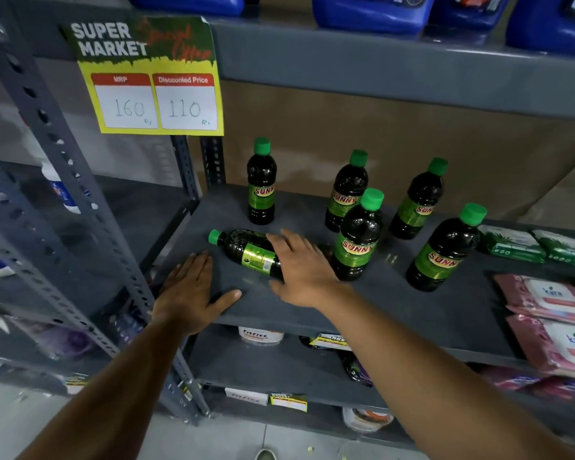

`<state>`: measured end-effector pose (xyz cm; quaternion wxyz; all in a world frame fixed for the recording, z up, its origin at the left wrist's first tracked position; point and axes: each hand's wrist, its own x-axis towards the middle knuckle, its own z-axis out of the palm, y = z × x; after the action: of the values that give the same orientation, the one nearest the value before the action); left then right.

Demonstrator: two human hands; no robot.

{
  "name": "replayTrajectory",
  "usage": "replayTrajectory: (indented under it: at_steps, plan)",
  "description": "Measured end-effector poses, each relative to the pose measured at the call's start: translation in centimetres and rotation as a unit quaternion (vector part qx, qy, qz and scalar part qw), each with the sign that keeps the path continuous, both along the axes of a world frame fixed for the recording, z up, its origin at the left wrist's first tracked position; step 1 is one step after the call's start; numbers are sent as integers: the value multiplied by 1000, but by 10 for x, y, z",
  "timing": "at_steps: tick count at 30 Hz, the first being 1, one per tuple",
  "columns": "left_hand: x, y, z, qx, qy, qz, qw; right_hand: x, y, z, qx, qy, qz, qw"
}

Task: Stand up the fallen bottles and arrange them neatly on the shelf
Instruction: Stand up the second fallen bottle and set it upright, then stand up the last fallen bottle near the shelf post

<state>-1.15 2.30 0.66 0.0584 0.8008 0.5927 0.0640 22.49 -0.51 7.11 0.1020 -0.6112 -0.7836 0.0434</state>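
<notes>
On the grey shelf point(395, 303) one dark bottle with a green cap and green label lies on its side point(243, 249), cap pointing left. My right hand point(301, 270) rests over its lower half, fingers spread, not clearly closed around it. My left hand point(191, 290) lies flat and open on the shelf's front left corner, just short of the fallen bottle. Several matching bottles stand upright: one at the back left point(261, 184), one at the back middle point(346, 190), one in front of it point(357, 235), one further right point(417, 200) and one at the right front point(443, 249).
Pink wipe packs point(551, 313) and green packs point(512, 245) fill the shelf's right end. A yellow price sign point(153, 78) hangs from the upper shelf, where blue jugs point(372, 11) stand. A perforated grey upright point(57, 154) runs down the left. Tubs and packets sit on lower shelves.
</notes>
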Motion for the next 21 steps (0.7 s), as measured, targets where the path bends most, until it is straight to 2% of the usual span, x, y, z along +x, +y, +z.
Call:
replayTrajectory:
  at_steps: [3,6,8,10,12,14,18,21]
  plan:
    - [1,0,0,13,9,4,1000,-13,21,3,-45,-54,-21,997]
    - [0,3,-2,4,15,3,1000,-21,31,-2,-36,-36,-58,997]
    - [1,3,-3,7,12,4,1000,-25,32,-12,14,32,-82,996]
    - [2,3,-3,14,12,6,1000,-27,31,-24,66,147,-96,982]
    - [2,3,-3,13,12,7,1000,-33,27,-35,73,291,-105,948]
    - [2,3,-3,11,8,8,1000,-38,23,-44,65,380,-118,915]
    - [2,2,-3,13,12,3,1000,-35,27,-52,87,410,-75,905]
    - [1,3,-4,11,8,-3,1000,-28,29,-53,54,420,-54,904]
